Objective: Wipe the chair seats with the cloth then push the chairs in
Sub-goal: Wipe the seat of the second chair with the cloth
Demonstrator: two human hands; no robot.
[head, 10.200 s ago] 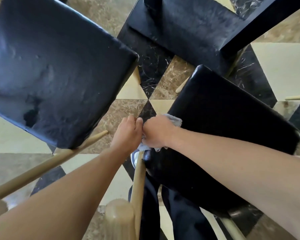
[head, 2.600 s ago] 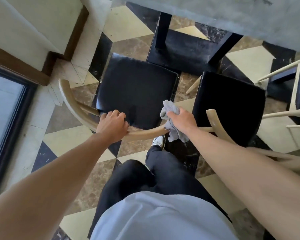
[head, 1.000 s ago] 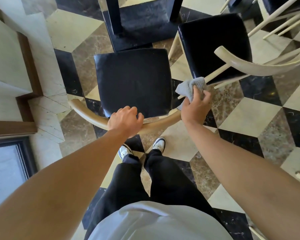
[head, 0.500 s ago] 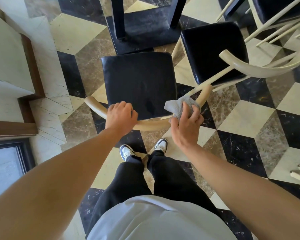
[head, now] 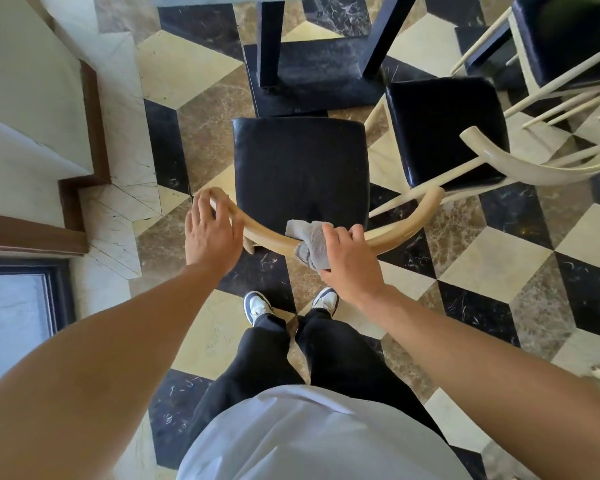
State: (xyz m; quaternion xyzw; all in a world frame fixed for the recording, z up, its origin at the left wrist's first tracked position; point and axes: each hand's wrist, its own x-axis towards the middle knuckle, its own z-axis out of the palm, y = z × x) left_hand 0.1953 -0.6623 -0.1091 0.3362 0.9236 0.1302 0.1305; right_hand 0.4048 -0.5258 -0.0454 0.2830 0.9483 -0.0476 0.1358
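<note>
1. Since half a second ago, the left hand (head: 212,233) has slid from a closed grip near the middle of the curved backrest (head: 392,233) out to its 9 o'clock end, where it now lies with fingers spread and loose over the rail.
2. Meanwhile the right hand (head: 347,263) has moved inward and now presses the cloth (head: 309,239) flat against the middle of the backrest, fingers laid over the rail rather than curled shut.
3. The cloth is grey and crumpled, draped over the rail at the 6 o'clock edge of the near seat (head: 300,171).
4. Three black chair seats are in view: the near seat straight ahead, a second seat (head: 444,133) at 2 o'clock, and a third seat (head: 565,32) partly cut off at the top right corner.
5. Two dark legs of the surface (head: 269,39) stand on a dark base plate at 12 o'clock, just beyond the near seat.
6. Two shoes (head: 255,306) stand on the checkered floor (head: 496,258) behind the near chair.
7. No containers are visible.
</note>
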